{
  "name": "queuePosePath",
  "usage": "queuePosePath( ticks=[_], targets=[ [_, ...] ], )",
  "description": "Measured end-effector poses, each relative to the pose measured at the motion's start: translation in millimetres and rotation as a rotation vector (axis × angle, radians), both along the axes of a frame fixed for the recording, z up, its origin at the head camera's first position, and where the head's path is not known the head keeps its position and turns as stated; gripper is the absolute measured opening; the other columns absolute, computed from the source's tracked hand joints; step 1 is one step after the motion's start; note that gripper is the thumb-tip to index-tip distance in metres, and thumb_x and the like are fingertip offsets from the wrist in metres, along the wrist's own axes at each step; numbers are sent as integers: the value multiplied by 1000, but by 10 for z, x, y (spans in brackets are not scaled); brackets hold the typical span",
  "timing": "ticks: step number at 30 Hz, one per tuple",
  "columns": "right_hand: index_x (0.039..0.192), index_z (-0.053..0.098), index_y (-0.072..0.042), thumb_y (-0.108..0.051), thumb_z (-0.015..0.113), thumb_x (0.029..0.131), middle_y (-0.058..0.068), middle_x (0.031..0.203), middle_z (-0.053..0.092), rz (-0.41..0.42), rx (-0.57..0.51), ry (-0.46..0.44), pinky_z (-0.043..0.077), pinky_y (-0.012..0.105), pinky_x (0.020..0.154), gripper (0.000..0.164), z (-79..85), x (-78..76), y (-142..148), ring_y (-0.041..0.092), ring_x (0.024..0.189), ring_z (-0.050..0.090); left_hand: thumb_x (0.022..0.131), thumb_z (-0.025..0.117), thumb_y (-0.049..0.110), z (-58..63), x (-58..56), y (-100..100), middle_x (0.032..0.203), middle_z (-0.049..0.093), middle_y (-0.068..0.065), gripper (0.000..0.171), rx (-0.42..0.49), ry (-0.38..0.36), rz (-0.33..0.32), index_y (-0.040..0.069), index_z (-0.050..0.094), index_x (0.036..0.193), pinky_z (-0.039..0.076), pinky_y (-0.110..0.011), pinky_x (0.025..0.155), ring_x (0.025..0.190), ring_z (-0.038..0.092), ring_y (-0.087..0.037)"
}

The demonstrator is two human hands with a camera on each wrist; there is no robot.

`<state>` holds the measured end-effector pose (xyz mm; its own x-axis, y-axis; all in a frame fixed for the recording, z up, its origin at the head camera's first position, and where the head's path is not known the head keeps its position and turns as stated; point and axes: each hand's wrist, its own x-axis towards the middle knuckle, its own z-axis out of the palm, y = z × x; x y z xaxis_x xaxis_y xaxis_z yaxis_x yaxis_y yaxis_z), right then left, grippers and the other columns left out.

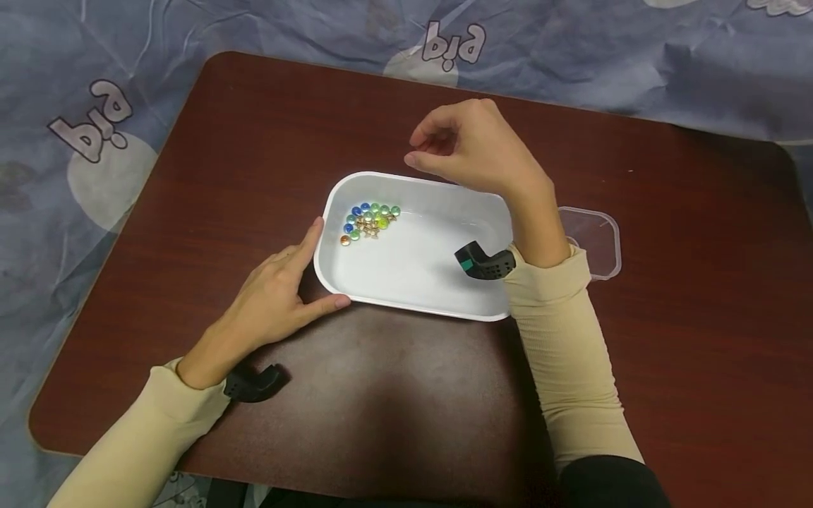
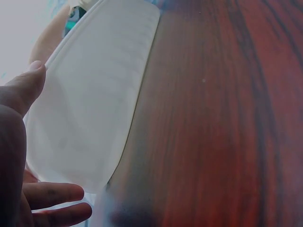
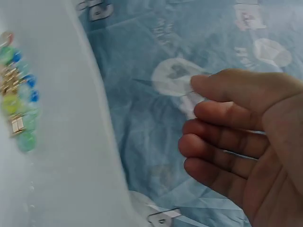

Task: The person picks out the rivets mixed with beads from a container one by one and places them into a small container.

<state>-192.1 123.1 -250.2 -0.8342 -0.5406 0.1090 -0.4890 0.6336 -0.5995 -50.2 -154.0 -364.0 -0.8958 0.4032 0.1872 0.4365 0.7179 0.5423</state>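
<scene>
A white rectangular tray (image 1: pixel 419 271) sits mid-table. Toward its left end lies a cluster of blue, green, yellow and orange glass marbles (image 1: pixel 348 228), with small gold-coloured pieces (image 1: pixel 372 233) among them. My left hand (image 1: pixel 269 296) rests against the tray's left end, thumb at the near corner and fingers along the outer wall, straight and spread. Above the far rim hovers my right hand (image 1: pixel 479 148), its fingers loosely bent; the right wrist view shows nothing between thumb and fingertips. In the left wrist view the tray's outer wall (image 2: pixel 94 85) hides its contents.
A clear plastic container (image 1: pixel 616 247) stands right of the tray, partly hidden behind the right forearm. The dark reddish-brown table (image 1: pixel 699 317) has rounded corners. Blue printed cloth (image 1: pixel 286 32) lies beyond its far and left edges. Each wrist wears a black camera (image 1: pixel 485 262).
</scene>
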Motion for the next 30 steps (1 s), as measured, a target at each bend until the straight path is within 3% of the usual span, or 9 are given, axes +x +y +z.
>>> queuePosePath(
  ticks=[10, 18, 26, 30],
  targets=[
    [92, 75, -2, -5, 74, 85, 4, 84, 72, 151, -49, -37, 50, 22, 71, 8, -208, -32, -118, 10, 73, 64, 85, 70, 59, -11, -1, -17, 137, 54, -26, 104, 27, 44, -20, 5, 19, 158, 47, -52, 90, 114, 59, -35],
    [94, 76, -2, 0, 68, 87, 3, 85, 71, 270, 106, -186, 50, 26, 75, 11, -294, -43, -183, 14, 76, 63, 83, 77, 50, -9, -6, -18, 139, 52, -26, 106, 17, 19, -14, 5, 18, 158, 46, -52, 91, 115, 58, -36],
    [98, 76, -4, 1, 69, 89, 5, 92, 71, 369, 245, -277, 51, 29, 82, 12, -358, -31, -284, 15, 85, 65, 87, 49, 74, -22, -9, -21, 135, 55, -28, 104, 36, 48, -23, 3, 20, 157, 47, -52, 89, 112, 59, -36],
    [99, 75, -4, -1, 68, 91, 5, 93, 70, 372, 348, -297, 48, 31, 83, 11, -386, -22, -310, 17, 87, 62, 87, 60, 68, -21, -11, -21, 137, 54, -27, 104, 37, 41, -27, 3, 19, 157, 47, -52, 90, 112, 59, -36]
  ],
)
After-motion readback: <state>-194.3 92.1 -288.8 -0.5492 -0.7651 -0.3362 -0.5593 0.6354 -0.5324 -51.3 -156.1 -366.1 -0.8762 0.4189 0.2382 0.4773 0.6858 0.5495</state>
